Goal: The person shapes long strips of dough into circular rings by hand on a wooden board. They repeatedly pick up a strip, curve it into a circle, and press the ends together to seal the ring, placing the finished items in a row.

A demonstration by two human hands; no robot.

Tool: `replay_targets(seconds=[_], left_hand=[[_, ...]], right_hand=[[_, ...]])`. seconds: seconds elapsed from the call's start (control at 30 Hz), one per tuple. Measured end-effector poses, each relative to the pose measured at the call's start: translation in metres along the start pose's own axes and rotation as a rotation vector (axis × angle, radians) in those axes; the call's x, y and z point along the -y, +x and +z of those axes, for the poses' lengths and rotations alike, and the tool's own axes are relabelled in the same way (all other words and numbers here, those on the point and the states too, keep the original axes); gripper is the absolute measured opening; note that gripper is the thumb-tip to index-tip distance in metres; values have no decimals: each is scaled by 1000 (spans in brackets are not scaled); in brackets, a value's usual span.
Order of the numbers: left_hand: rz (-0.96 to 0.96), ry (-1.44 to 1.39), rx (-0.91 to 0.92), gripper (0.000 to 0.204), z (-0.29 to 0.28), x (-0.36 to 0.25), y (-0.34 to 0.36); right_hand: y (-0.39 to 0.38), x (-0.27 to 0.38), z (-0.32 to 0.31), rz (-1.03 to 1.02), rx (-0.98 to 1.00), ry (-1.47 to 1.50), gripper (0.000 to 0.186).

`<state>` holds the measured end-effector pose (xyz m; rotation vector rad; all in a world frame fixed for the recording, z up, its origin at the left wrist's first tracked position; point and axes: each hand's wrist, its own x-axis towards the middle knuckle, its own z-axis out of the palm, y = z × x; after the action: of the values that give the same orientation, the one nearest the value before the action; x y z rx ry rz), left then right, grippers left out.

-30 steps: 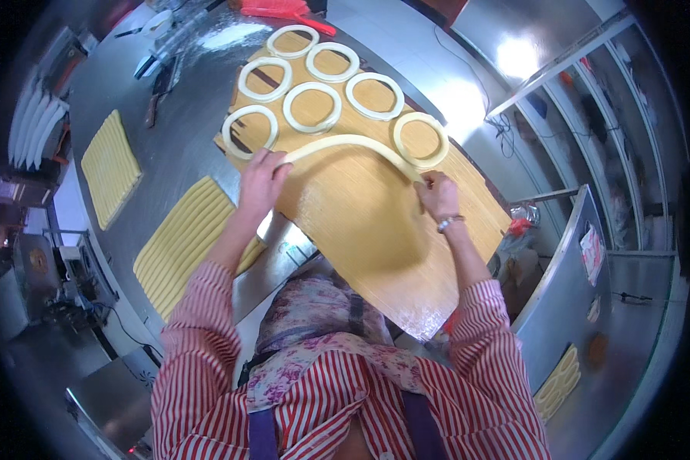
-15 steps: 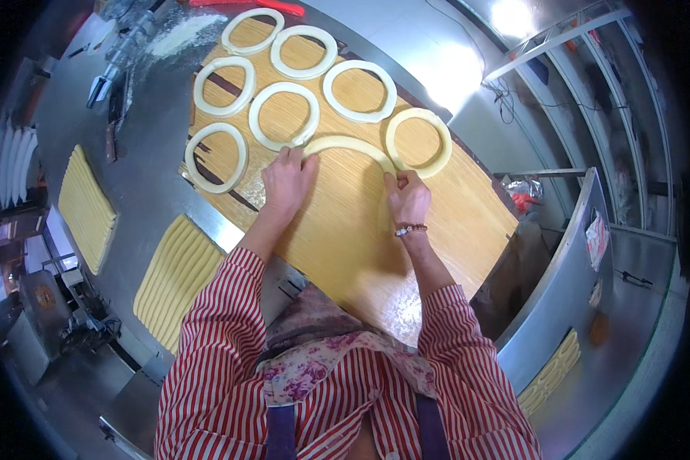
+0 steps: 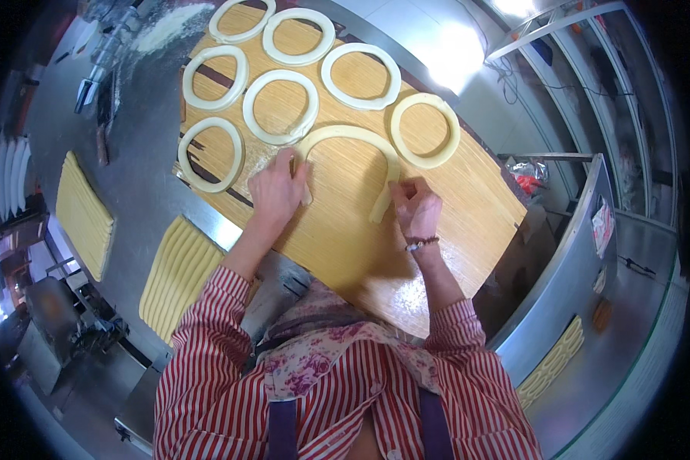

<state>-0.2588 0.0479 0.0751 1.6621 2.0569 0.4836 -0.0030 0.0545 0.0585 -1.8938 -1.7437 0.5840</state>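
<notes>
A pale dough strip [image 3: 348,132] lies on the wooden board [image 3: 337,245] in an arch, its two ends pointing toward me. At its left leg is my left hand [image 3: 277,190], fingers bent and closed against the dough; part of that leg is hidden. My right hand [image 3: 418,208] has curled fingers, thumb and fingertips pinched at the outer edge of the right leg. That leg's end shows beyond the fingers. Several closed dough rings surround the arch, among them one ring [image 3: 312,116] touching or nearly touching it at the left and another ring [image 3: 454,142] to the right.
On the metal table [image 3: 142,199] at the left lie two ridged slabs of dough strips, a farther slab [image 3: 84,215] and a nearer slab [image 3: 178,276]. White flour [image 3: 169,29] is scattered at the far left. Right of the board stand a metal panel [image 3: 563,261] and a rack [image 3: 590,84].
Both hands have come nearer to me, the right one also moving right. The strip has bent from a shallow curve into a deeper arch, with its right leg now on the board.
</notes>
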Motion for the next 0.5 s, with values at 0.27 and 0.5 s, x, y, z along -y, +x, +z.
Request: replay_targets(seconds=[0.27, 0.5], left_hand=[[682, 157, 0, 33, 29, -6, 84], [799, -22, 9, 35, 8, 24, 86]], right_hand=[[72, 34, 38, -485, 40, -375, 27], [61, 22, 20, -628, 174, -168, 30]])
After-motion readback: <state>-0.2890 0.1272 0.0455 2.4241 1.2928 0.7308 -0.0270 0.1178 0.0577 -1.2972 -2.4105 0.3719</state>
